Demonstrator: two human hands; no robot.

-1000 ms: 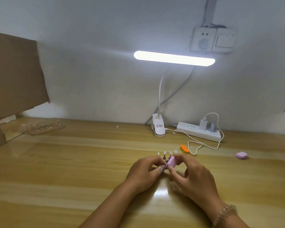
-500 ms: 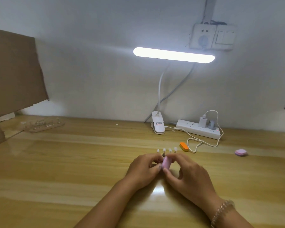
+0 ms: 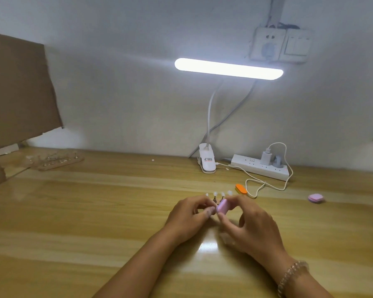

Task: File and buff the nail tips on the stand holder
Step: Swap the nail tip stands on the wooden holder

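A row of small white nail tips (image 3: 219, 193) stands on short posts of a stand holder at the table's middle, mostly hidden behind my hands. My right hand (image 3: 250, 226) pinches a small pink buffer block (image 3: 222, 206) between thumb and fingers, held against the posts. My left hand (image 3: 188, 216) has its fingers curled round the stand from the left, thumb tip close to the pink block. The holder's base is hidden by the fingers.
An orange buffer block (image 3: 241, 188) lies just behind the hands, a second pink block (image 3: 316, 198) far right. A clip lamp (image 3: 207, 161), a power strip (image 3: 261, 167) with a white cable and another nail stand (image 3: 56, 161) sit near the wall.
The pink block has shifted slightly in my right hand against the tips; both hands stay at the stand. The head view has tilted a little.
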